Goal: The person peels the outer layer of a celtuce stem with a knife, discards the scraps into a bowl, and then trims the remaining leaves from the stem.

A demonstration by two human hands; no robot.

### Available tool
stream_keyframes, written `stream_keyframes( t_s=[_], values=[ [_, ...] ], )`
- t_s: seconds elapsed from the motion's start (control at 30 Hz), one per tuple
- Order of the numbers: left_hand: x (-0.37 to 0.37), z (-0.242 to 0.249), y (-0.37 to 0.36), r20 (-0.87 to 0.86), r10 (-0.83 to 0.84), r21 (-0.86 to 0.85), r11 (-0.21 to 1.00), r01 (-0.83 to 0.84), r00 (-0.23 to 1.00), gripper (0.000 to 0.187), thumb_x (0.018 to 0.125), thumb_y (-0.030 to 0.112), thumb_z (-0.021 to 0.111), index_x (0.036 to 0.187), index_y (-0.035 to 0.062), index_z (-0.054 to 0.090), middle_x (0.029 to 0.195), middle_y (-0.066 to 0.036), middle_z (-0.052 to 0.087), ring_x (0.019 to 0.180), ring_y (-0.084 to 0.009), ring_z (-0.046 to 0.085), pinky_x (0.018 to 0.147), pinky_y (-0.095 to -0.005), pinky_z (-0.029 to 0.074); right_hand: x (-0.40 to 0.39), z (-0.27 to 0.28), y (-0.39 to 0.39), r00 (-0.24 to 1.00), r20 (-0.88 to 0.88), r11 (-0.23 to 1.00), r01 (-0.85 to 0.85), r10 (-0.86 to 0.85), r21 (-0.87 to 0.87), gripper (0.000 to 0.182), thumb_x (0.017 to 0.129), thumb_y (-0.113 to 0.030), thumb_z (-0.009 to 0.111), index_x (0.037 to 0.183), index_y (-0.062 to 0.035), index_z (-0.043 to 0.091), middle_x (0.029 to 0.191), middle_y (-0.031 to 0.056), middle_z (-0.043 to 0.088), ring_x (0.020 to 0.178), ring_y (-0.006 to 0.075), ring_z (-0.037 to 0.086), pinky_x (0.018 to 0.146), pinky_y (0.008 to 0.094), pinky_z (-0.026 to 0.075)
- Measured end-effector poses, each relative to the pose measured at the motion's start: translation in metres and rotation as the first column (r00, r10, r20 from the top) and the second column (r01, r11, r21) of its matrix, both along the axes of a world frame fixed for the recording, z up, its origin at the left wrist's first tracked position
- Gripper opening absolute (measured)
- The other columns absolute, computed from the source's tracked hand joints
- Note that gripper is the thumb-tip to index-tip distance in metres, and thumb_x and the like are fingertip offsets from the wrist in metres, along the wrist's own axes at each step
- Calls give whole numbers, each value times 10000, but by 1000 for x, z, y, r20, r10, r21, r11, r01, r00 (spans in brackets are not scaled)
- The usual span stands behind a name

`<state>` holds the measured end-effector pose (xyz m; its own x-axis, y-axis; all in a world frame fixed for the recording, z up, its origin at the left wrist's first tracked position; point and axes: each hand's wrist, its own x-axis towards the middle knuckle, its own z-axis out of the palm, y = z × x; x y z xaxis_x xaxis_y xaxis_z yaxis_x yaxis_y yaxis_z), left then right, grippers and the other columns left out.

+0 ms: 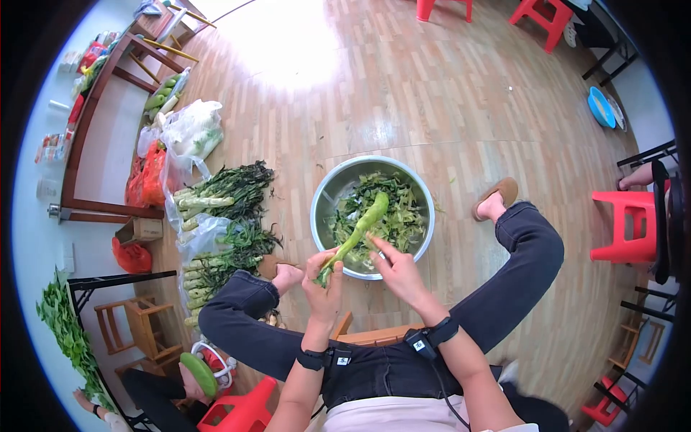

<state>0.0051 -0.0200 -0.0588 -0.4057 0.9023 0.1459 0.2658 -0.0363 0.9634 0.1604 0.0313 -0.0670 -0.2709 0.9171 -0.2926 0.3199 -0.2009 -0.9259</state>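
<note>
A long, pale green vegetable stem (368,219) slants over a round metal basin (317,209), its thick end pointing up and away. My left hand (323,282) is wrapped round the lower, leafy end of the stem. Close to the stem's right side, my right hand (394,268) is closed with fingers bent toward it; what it holds, if anything, is too small to make out. Green leaves and peelings (399,216) lie inside the basin, which stands on the floor between my feet.
Bundles of leafy stems (216,201) lie on the floor to the left, near white plastic bags (194,129) and a red bag (152,176). A red stool (626,227) stands at the right. Another person's foot (191,381) shows at lower left.
</note>
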Motion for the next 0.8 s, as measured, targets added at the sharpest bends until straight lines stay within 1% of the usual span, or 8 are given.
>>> stream_keyframes(
  t_s=[0.07, 0.1, 0.17, 0.23, 0.47, 0.63, 0.73, 0.8],
  values=[
    [4, 3, 4, -34, -23, -9, 1000, 23, 999, 193, 885, 107, 567, 1041, -2, 536, 1012, -120, 622, 938, -162, 580, 813, -281, 456, -5, -7, -9, 997, 60, 995, -48, 43, 85, 393, 873, -301, 555, 1239, -160, 534, 576, 151, 552, 510, 261, 582, 519, 351, 444],
    [6, 4, 7, 20, -21, -66, 998, 23, 1000, 215, 898, 130, 544, 1068, -2, 531, 1042, -118, 606, 968, -167, 568, 825, -286, 455, -7, -8, -10, 994, 92, 996, -58, 51, 73, 387, 867, -311, 557, 1223, -161, 545, 613, 169, 583, 597, 323, 611, 546, 387, 467],
    [10, 5, 9, 74, -20, -129, 991, 29, 997, 239, 912, 153, 521, 1094, -2, 525, 1073, -115, 589, 997, -172, 556, 837, -292, 455, -9, -11, -13, 990, 131, 991, -68, 53, 114, 379, 866, -313, 558, 1214, -162, 550, 614, 163, 589, 596, 317, 614, 543, 388, 469],
    [15, 4, 11, 269, 39, -155, 988, 3, 962, 279, 932, 185, 482, 1140, 2, 510, 1123, -104, 553, 1025, -177, 542, 856, -303, 460, -9, -11, -14, 983, 176, 985, -74, 47, 153, 372, 865, -314, 558, 1204, -162, 555, 616, 157, 595, 595, 310, 616, 540, 390, 472],
    [13, -1, 8, 310, -15, -145, 987, 63, 951, 305, 961, 218, 412, 1149, -5, 500, 1141, -102, 539, 1043, -170, 534, 869, -305, 466, -12, -11, -11, 977, 214, 989, -50, 19, 137, 357, 860, -312, 563, 1185, -163, 564, 584, 141, 593, 561, 316, 608, 512, 405, 469],
    [19, 2, 2, 220, -108, -177, 973, 149, 969, 327, 972, 245, 392, 1155, -5, 499, 1183, -104, 524, 1058, -179, 532, 873, -307, 463, -13, -24, -5, 946, 324, 982, -46, -17, 186, 364, 857, -303, 566, 1195, -166, 560, 583, 147, 591, 551, 315, 605, 512, 403, 473],
    [25, -2, 1, 107, -144, -148, 976, 159, 984, 403, 986, 305, 320, 1151, -32, 468, 1178, -168, 535, 1057, -236, 559, 858, -345, 502, -5, -39, 2, 977, 211, 997, 14, -29, 73, 380, 853, -305, 569, 1204, -160, 554, 587, 151, 591, 553, 319, 605, 514, 399, 475],
    [26, -1, 2, 154, -109, -152, 980, 132, 982, 411, 985, 313, 322, 1156, -32, 466, 1179, -168, 534, 1057, -237, 560, 852, -346, 504, 0, -33, -1, 999, 32, 999, 25, -24, -25, 386, 853, -303, 567, 1210, -157, 553, 575, 154, 579, 542, 311, 603, 514, 383, 468]
  ],
)
